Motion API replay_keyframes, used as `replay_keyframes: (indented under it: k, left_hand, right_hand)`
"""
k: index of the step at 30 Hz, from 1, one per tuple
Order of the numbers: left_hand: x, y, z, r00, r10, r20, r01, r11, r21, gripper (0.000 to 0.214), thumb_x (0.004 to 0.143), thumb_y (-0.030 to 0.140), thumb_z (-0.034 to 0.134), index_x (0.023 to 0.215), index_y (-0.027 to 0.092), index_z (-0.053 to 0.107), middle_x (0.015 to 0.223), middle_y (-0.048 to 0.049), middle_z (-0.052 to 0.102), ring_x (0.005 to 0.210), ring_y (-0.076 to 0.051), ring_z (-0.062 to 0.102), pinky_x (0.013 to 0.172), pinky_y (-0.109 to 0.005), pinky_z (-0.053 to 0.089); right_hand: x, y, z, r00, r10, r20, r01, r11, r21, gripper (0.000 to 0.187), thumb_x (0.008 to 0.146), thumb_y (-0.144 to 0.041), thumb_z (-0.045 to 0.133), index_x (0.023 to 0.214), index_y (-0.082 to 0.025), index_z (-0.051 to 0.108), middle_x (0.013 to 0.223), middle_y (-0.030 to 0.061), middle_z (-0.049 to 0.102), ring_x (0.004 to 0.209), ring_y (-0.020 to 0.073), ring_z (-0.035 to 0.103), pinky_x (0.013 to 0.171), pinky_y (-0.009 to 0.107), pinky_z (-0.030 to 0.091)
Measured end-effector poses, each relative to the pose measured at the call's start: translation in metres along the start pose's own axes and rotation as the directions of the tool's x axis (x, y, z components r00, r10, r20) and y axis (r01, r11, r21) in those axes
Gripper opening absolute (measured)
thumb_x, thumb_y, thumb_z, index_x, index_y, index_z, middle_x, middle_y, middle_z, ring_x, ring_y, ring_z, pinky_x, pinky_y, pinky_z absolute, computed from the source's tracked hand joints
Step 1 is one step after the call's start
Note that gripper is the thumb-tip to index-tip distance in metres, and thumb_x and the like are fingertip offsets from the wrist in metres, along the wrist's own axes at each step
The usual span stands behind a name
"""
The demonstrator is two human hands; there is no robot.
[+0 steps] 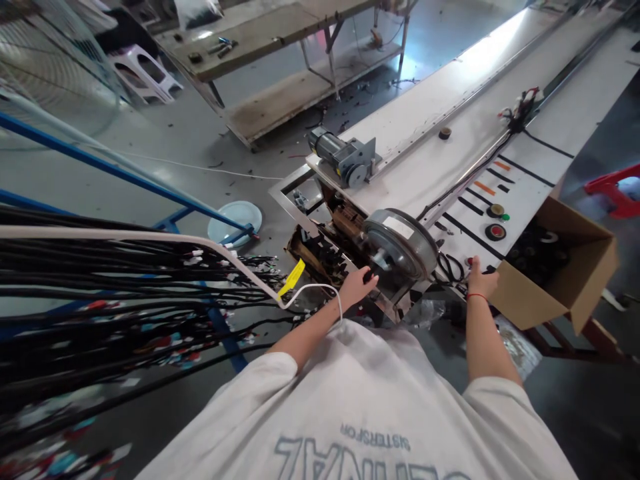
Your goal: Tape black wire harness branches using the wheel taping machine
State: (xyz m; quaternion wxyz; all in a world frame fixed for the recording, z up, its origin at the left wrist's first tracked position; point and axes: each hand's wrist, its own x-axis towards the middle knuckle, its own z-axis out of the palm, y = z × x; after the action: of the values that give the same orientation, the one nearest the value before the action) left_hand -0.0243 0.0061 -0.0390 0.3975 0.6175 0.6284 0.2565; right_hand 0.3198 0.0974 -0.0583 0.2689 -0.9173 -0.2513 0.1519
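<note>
White desk stretches toward 1 o'clock from the wheel at its near end. The left hand appears to curl around a dark knob on the wheel's 8 o'clock side; were the wheel to turn, those fingers could be pinched. At 4 o'clock from it, the right hand bends at the desk edge; whether it grasps anything cannot be told. A black cable loop between them might catch in a spinning rim. The white cord crossing the left forearm could snag if that arm swung. Knocking the carton, at 3 o'clock from the right hand, could tip it.
</note>
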Motion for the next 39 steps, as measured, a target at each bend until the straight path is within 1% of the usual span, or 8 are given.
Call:
replay_keyframes:
  k: [3,7,12,15,19,24,31,39]
  left_hand:
    - [-0.007,-0.020,-0.005,0.993,-0.032,0.111,0.034,0.999,-0.009,0.026,0.084,0.038,0.054,0.073,0.016,0.061,0.061,-0.0009,0.060,0.061,-0.016,0.056,0.062,-0.025,0.040]
    - [-0.028,-0.059,-0.014,0.936,-0.094,0.339,0.098,0.995,0.007,0.024,0.077,0.040,0.060,0.072,0.016,0.062,0.062,-0.0002,0.062,0.062,-0.016,0.057,0.061,-0.023,0.041]
    - [-0.056,-0.079,-0.023,0.956,-0.125,0.265,0.110,0.991,0.071,0.029,0.080,0.045,0.055,0.073,0.018,0.061,0.065,0.0002,0.061,0.064,-0.016,0.056,0.062,-0.023,0.040]
    - [-0.071,-0.076,-0.024,0.961,-0.133,0.243,0.133,0.991,0.019,0.036,0.083,0.049,0.049,0.068,0.018,0.058,0.060,0.0001,0.058,0.061,-0.015,0.054,0.058,-0.023,0.039]
    - [-0.088,-0.068,-0.021,0.970,-0.162,0.184,0.170,0.985,-0.029,0.033,0.081,0.049,0.054,0.073,0.018,0.059,0.062,0.0008,0.059,0.063,-0.015,0.053,0.061,-0.023,0.041]
    - [-0.092,-0.060,-0.021,0.971,-0.186,0.153,0.192,0.981,-0.027,0.030,0.082,0.046,0.052,0.074,0.017,0.057,0.066,0.0008,0.059,0.064,-0.014,0.052,0.064,-0.024,0.041]
    - [-0.064,-0.036,-0.017,0.980,-0.138,0.145,0.167,0.963,-0.210,0.037,0.085,0.050,0.049,0.078,0.016,0.060,0.066,0.0005,0.057,0.065,-0.014,0.051,0.060,-0.023,0.041]
    - [-0.029,-0.015,0.002,0.976,-0.196,0.092,0.215,0.933,-0.290,0.036,0.084,0.048,0.049,0.071,0.016,0.056,0.055,0.0035,0.046,0.055,-0.011,0.044,0.052,-0.022,0.035]
  right_hand:
    - [0.000,0.000,0.000,1.000,-0.007,-0.001,0.007,1.000,0.010,0.070,0.076,-0.061,0.066,0.120,-0.009,0.052,0.123,0.0275,0.057,0.118,0.0407,0.053,0.101,0.052,0.039]
    - [0.001,0.002,0.001,1.000,0.001,-0.002,-0.001,1.000,-0.020,0.073,0.076,-0.065,0.064,0.121,-0.008,0.051,0.122,0.0288,0.057,0.117,0.0416,0.054,0.100,0.053,0.040]
    - [0.003,0.004,0.002,1.000,-0.025,0.005,0.025,1.000,-0.015,0.078,0.071,-0.065,0.068,0.121,-0.008,0.050,0.124,0.0290,0.056,0.119,0.0413,0.052,0.100,0.051,0.041]
    - [0.005,0.006,0.003,1.000,-0.027,0.003,0.026,0.999,0.019,0.075,0.072,-0.066,0.067,0.119,-0.009,0.051,0.124,0.0279,0.057,0.119,0.0402,0.053,0.101,0.051,0.040]
    - [0.007,0.008,0.004,1.000,-0.026,0.011,0.026,1.000,0.018,0.076,0.072,-0.066,0.066,0.120,-0.009,0.050,0.125,0.0282,0.056,0.120,0.0402,0.052,0.101,0.050,0.039]
    - [0.008,0.008,0.002,0.997,-0.050,0.054,0.050,0.999,-0.002,0.078,0.071,-0.063,0.068,0.122,-0.007,0.048,0.126,0.0291,0.055,0.120,0.0401,0.052,0.101,0.050,0.040]
    - [0.008,0.007,0.003,0.998,-0.050,0.031,0.049,0.998,0.033,0.071,0.070,-0.061,0.069,0.116,-0.010,0.052,0.123,0.0277,0.057,0.119,0.0399,0.053,0.102,0.051,0.039]
    - [0.010,0.010,0.006,0.999,-0.053,0.000,0.053,0.998,0.015,0.073,0.068,-0.064,0.070,0.114,-0.010,0.052,0.119,0.0272,0.059,0.115,0.0395,0.055,0.099,0.049,0.042]
